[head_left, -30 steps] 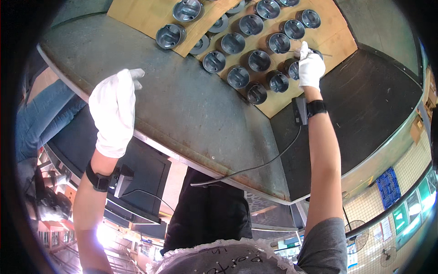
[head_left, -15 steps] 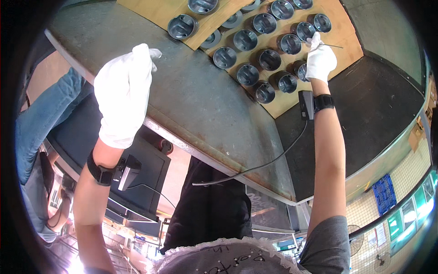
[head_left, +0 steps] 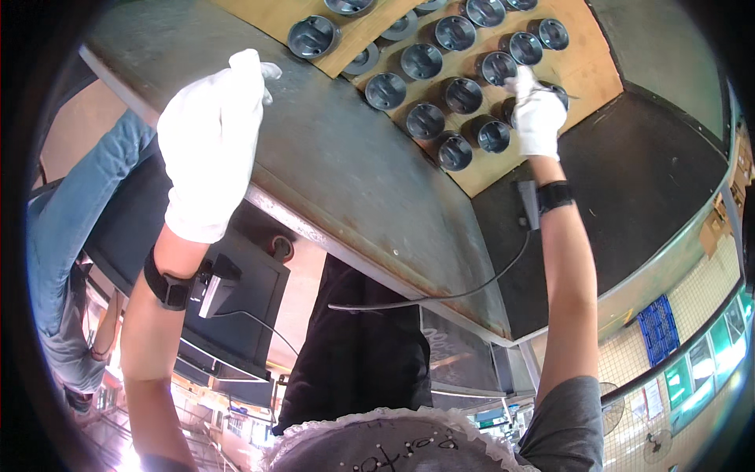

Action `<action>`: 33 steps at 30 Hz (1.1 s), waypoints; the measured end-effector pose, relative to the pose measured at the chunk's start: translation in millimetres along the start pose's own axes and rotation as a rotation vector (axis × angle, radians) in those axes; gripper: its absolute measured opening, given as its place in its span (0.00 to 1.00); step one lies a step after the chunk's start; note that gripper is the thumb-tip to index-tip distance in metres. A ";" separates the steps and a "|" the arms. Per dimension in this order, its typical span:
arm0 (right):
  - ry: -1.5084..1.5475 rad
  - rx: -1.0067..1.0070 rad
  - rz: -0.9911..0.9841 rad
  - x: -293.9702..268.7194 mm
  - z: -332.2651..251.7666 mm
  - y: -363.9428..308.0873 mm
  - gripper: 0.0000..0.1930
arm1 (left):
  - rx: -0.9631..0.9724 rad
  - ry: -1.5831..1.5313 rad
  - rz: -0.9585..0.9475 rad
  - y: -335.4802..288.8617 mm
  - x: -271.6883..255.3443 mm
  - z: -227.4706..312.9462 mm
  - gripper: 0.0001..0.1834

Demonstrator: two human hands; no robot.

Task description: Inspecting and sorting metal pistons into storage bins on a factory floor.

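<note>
Grey counter (head_left: 346, 165), broad, bare metal at left. Tan board (head_left: 591, 59) on counter, far right. Left hand (head_left: 211, 149), white-gloved, over left of counter; fingers bunched narrow, cannot tell whether gripping anything. Right hand (head_left: 541, 122), white-gloved, over board's right side, closed on thin rod. Dark cylinders (head_left: 462, 95) in rows on board, upright, recessed round ends up. Thin rod (head_left: 573, 97) blurred, mostly hidden; long axis roughly left-right, visible end pointing right.

The right hand (head_left: 539, 122) has shifted leftward, uncovering a dark piston (head_left: 559, 94).
</note>
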State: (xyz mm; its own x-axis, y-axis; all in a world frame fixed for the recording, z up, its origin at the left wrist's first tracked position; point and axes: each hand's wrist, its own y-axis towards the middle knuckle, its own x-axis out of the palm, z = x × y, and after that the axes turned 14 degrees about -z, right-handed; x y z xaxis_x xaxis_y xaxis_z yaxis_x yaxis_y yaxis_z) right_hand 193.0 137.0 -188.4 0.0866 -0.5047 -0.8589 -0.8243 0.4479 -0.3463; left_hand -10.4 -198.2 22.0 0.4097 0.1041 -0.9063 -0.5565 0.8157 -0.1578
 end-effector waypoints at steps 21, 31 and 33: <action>-0.270 0.058 -0.137 56.0 8.4 12.3 0.27 | 0.176 0.000 0.241 -36.4 59.5 82.8 0.06; -0.065 -0.020 -0.040 59.4 13.9 -46.8 0.29 | 0.110 0.008 0.154 -36.0 59.7 83.3 0.06; -0.108 -0.091 -0.072 69.2 18.4 -38.8 0.28 | 0.100 0.085 0.320 -28.3 70.9 82.7 0.16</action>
State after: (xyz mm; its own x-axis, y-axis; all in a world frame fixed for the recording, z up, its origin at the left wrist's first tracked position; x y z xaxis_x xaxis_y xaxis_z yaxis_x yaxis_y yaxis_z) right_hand 241.2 98.3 -241.3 0.2028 -0.4489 -0.8703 -0.8606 0.3423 -0.3771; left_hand 94.1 -166.8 -5.3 0.1622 0.3196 -0.9336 -0.5715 0.8017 0.1752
